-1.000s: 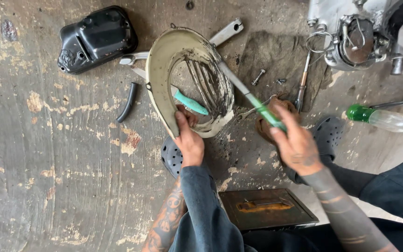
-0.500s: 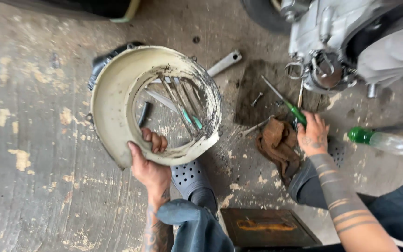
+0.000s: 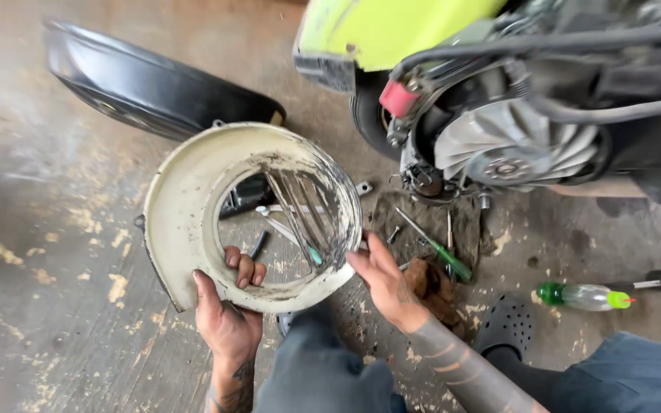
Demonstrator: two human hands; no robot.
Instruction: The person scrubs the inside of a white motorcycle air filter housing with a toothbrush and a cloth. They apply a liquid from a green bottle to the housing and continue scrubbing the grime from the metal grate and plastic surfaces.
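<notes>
I hold a dirty cream round fan cover with a large centre hole and a slatted grille, lifted off the floor. My left hand grips its lower rim, fingers curled through the hole. My right hand touches its right edge with fingers spread. A green-handled screwdriver lies on a grimy rag to the right. Behind stands a scooter engine with a finned cooling fan exposed.
A black body panel lies at the back left, a yellow-green scooter body above the engine. A clear bottle with a green cap and a black clog lie right. Wrenches and bolts sit on the floor under the cover.
I have let go of the green screwdriver, which now lies on the rag. My right hand moved to the cover's edge, and the cover is raised further with the scooter now in view.
</notes>
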